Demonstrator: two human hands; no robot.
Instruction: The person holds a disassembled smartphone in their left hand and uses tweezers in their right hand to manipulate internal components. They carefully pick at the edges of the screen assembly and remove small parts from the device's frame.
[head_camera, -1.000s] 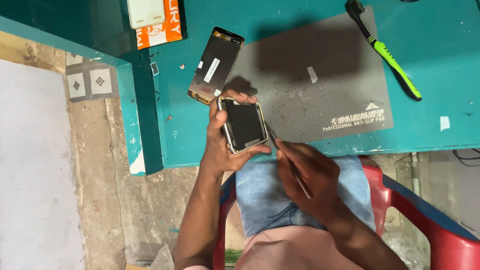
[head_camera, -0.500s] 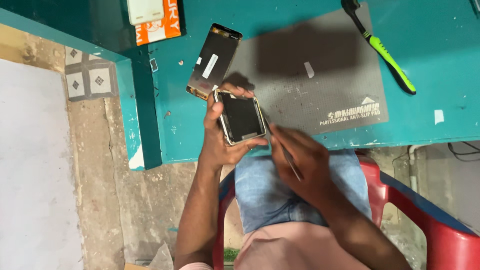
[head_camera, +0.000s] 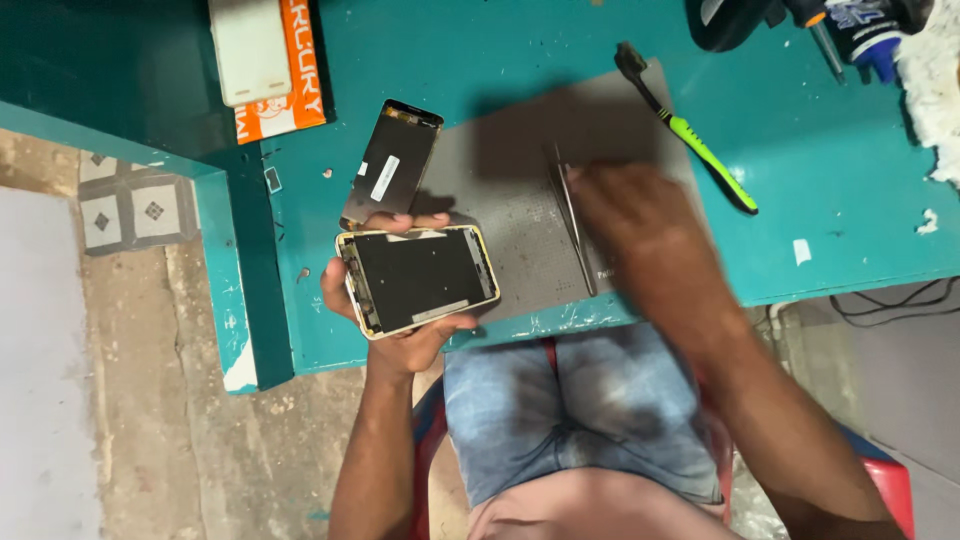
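My left hand (head_camera: 395, 335) grips an opened phone body (head_camera: 418, 279) with a gold frame, dark inner side up, just over the table's front edge. A separated phone screen panel (head_camera: 392, 163) lies on the teal table (head_camera: 500, 45) right behind it. My right hand (head_camera: 640, 225) is motion-blurred over the grey work mat (head_camera: 520, 180). Metal tweezers (head_camera: 573, 225) lie sharp and still on the mat at the fingertips of that hand, which seems to hold nothing.
A green-handled brush (head_camera: 700, 150) lies across the mat's far right corner. An orange box with a white slab on it (head_camera: 265, 55) sits at the back left. Dark tools and a bottle (head_camera: 850, 30) and white cloth (head_camera: 935, 90) are at the back right. I sit on a red chair (head_camera: 880, 480).
My right hand has gone from beside the phone up and right onto the mat, and the thin tool it held now lies there. The phone has turned to lie sideways in my left hand.
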